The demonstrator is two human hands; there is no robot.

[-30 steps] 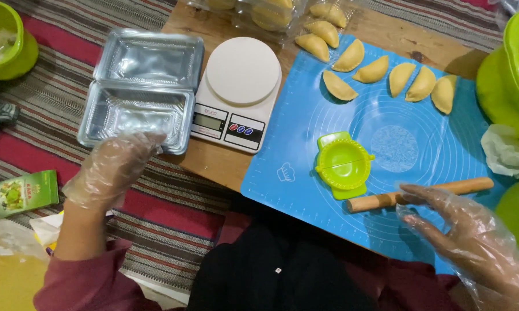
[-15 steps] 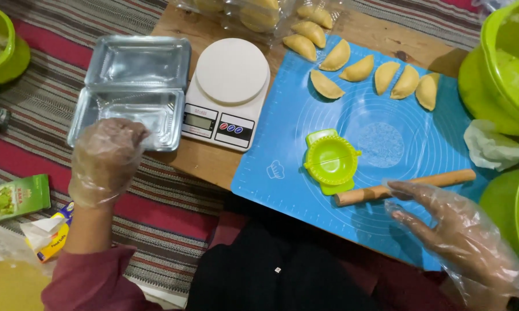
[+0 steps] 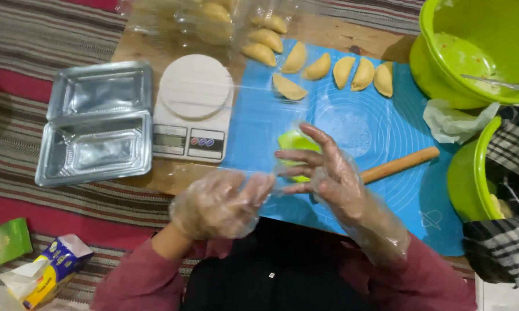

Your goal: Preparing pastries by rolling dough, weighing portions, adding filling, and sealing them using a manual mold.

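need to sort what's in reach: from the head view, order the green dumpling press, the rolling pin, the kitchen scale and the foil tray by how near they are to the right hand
1. Green dumpling press: just behind the right hand, partly hidden by its fingers.
2. Rolling pin: on the blue mat, emerging from the hand's right.
3. Kitchen scale: off the mat's left edge.
4. Foil tray: far left.

There were 2 green bowls (image 3: 478, 52) (image 3: 472, 173), approx. 8 folded pastries (image 3: 288, 87), 1 rolling pin (image 3: 400, 164), 1 kitchen scale (image 3: 193, 109).

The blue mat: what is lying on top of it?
On the blue mat lie six folded pastries, a wooden rolling pin and a green dumpling press. The right hand covers most of the press.
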